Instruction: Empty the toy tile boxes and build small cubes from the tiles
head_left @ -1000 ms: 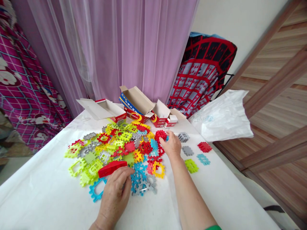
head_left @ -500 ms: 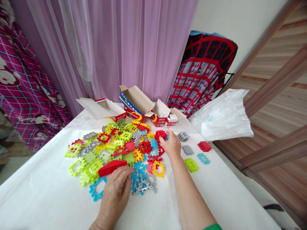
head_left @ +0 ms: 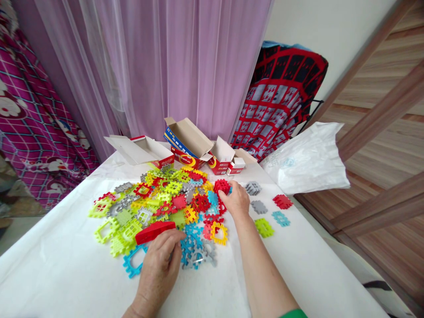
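A heap of flat interlocking plastic tiles (head_left: 165, 205) in green, yellow, red, blue and grey lies on the white table (head_left: 59, 274). My left hand (head_left: 159, 265) rests at the heap's near edge, its fingers curled beside a long red piece (head_left: 154, 231); what it grips is hidden. My right hand (head_left: 236, 201) is at the heap's right edge, fingers pinched on a red tile (head_left: 221, 186).
Several single tiles lie apart to the right: grey (head_left: 253, 188), grey (head_left: 259, 206), red (head_left: 282, 202), blue (head_left: 281, 218), green (head_left: 264, 227). Open cardboard boxes (head_left: 188, 143) stand at the table's far edge. A white plastic bag (head_left: 306, 161) lies at the right. Curtains hang behind.
My right hand has shifted slightly on the red tile. My left hand has stayed where it was.
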A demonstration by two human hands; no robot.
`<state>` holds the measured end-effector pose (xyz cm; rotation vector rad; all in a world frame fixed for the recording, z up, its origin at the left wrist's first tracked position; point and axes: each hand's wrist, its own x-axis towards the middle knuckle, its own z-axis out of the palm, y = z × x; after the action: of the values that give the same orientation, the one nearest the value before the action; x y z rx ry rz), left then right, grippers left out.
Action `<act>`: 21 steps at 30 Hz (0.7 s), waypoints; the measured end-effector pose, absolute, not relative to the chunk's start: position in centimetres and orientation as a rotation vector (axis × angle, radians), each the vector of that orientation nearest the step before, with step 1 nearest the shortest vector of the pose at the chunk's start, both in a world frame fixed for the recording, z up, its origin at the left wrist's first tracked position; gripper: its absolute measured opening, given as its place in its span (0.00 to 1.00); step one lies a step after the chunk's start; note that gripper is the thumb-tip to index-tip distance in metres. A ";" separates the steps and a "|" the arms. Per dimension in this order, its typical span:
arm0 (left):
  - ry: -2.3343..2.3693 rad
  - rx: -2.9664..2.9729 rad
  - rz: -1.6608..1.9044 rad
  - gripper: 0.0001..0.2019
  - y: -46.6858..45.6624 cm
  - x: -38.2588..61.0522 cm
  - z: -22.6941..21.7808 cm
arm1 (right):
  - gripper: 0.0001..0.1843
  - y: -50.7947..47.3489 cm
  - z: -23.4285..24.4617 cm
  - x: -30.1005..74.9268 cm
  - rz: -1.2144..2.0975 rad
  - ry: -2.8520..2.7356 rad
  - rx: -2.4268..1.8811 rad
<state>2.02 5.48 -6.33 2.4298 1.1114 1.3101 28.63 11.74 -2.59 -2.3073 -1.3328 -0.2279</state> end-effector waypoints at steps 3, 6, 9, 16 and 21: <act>1.118 2.431 1.308 0.09 5.5 2.0 -6.3 | 0.22 11.7 -2.6 28.7 -0.222 -1.339 -2.312; 1.124 2.425 1.297 0.09 5.6 2.1 -6.4 | 0.22 11.7 -2.7 28.7 -0.223 -1.341 -2.308; 1.115 2.422 1.304 0.09 5.6 2.1 -6.4 | 0.22 11.7 -2.7 28.7 -0.221 -1.342 -2.302; 1.111 2.412 1.307 0.09 5.6 2.0 -6.4 | 0.20 11.7 -2.8 28.8 -0.232 -1.347 -2.291; 1.117 2.416 1.308 0.09 5.6 2.0 -6.5 | 0.20 11.8 -3.2 28.9 -0.273 -1.348 -2.273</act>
<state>2.03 5.60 -6.46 2.4159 1.1166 1.3084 28.93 11.79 -3.16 -2.2731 -1.3482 -0.2733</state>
